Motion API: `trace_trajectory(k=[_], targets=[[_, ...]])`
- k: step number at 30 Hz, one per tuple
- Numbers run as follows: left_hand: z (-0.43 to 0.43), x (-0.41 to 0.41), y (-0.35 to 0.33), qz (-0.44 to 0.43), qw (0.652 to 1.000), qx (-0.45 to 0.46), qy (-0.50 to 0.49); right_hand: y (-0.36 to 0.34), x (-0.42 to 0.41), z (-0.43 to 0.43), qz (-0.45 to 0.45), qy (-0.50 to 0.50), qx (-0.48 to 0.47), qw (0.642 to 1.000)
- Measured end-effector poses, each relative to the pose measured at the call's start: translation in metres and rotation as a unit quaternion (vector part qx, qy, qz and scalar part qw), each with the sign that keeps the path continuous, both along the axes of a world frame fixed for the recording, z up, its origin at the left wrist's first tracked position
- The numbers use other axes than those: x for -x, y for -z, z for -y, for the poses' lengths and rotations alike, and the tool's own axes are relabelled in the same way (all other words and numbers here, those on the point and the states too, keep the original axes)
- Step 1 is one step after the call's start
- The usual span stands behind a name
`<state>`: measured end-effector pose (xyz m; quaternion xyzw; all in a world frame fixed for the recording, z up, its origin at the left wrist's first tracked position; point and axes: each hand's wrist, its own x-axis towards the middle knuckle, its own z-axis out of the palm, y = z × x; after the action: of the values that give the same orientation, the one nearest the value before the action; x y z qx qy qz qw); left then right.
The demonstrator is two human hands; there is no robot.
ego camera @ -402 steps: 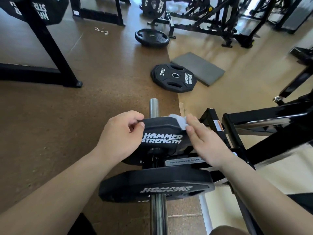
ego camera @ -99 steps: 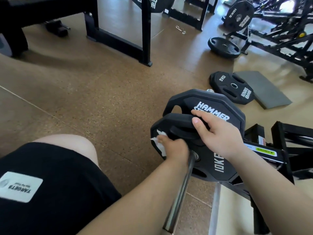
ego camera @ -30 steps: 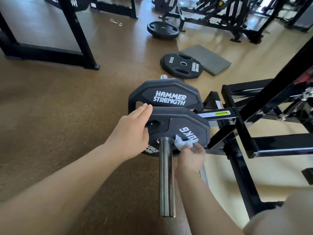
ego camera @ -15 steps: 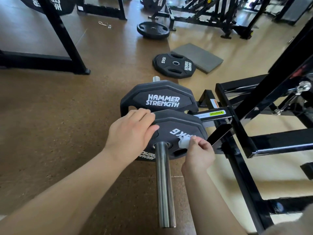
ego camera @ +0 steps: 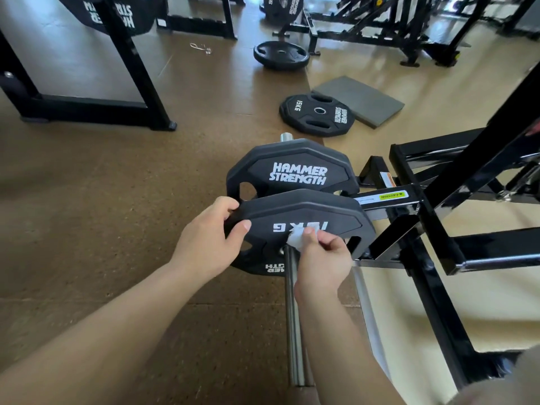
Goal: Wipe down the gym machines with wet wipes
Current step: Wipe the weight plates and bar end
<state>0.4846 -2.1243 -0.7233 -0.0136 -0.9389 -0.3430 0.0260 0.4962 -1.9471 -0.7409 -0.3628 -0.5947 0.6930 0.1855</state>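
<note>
Two black Hammer Strength weight plates sit on a steel bar (ego camera: 295, 331) of a black machine frame (ego camera: 432, 229). The near 10 kg plate (ego camera: 309, 211) faces me; the larger plate (ego camera: 292, 168) stands behind it. My left hand (ego camera: 210, 247) grips the near plate's left rim, thumb on its face. My right hand (ego camera: 321, 264) pinches a small white wet wipe (ego camera: 296, 239) and presses it against the plate's face, just above the bar and over the weight lettering.
A 15 kg plate (ego camera: 317, 115) and a grey pad (ego camera: 359, 100) lie on the floor beyond. Another plate (ego camera: 280, 55) lies farther back near black machine frames (ego camera: 380, 27). A black rack (ego camera: 87, 109) stands at the left. Brown floor spreads out on the left.
The near plate has been turned and its lettering has shifted. My right hand has moved the wipe left and up, toward the hub. My left hand now curls round the rim.
</note>
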Motion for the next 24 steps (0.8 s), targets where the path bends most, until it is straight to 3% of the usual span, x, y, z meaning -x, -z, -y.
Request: trace_trajectory(k=[3,8,12,14,16,20,24], targets=[[0.002,0.002,0.000,-0.005,1.000,0.012,0.005,-0.019,-0.001,0.011,-0.035,-0.022,0.014,0.999],[-0.003,0.003,0.002,-0.008,1.000,-0.016,0.005,-0.027,-0.009,0.034,-0.026,-0.149,-0.119,0.981],[-0.008,0.000,-0.006,-0.028,0.999,-0.029,0.025,-0.004,-0.007,-0.003,0.036,-0.001,-0.075,0.997],[-0.010,-0.001,-0.009,-0.032,0.998,-0.027,0.043,-0.001,-0.004,-0.018,0.045,0.095,0.004,0.994],[-0.011,-0.001,-0.010,-0.035,0.999,0.003,0.038,-0.003,0.000,-0.020,0.042,0.123,0.053,0.990],[-0.017,-0.002,-0.012,-0.044,0.998,0.035,0.011,-0.018,-0.001,0.010,0.009,0.025,0.065,0.998],[-0.016,-0.005,-0.011,-0.031,0.999,0.025,0.017,-0.020,-0.010,0.044,-0.003,-0.110,0.007,0.994]])
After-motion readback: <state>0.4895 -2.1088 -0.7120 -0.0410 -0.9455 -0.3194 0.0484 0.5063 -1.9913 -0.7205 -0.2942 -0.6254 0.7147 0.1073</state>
